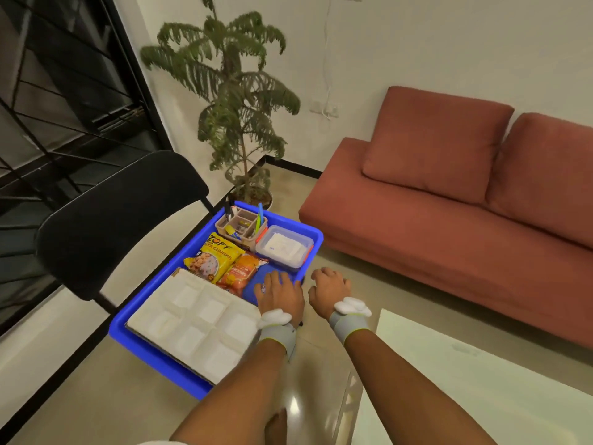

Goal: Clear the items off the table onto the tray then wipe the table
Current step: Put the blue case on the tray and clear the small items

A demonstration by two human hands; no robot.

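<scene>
A blue tray [141, 319] sits on the floor beside a black chair. It holds white compartment plates [195, 319], a yellow snack packet [218, 256], an orange packet [242, 273], a beige organiser [240, 224] with pens, and a clear lidded box [285, 248]. My left hand [280, 295] lies palm down across the tray's right rim, fingers spread over its blue floor; anything under the palm is hidden. My right hand [329, 289] hovers just outside the tray to the right, fingers loosely curled downward and holding nothing. The pale glass table [465, 380] is at lower right.
A black chair [118, 220] stands left of the tray, with a potted plant [237, 123] behind. A rust-red sofa [449, 203] runs along the right. A dark grilled window fills the left side. Shiny floor lies between tray, table and sofa.
</scene>
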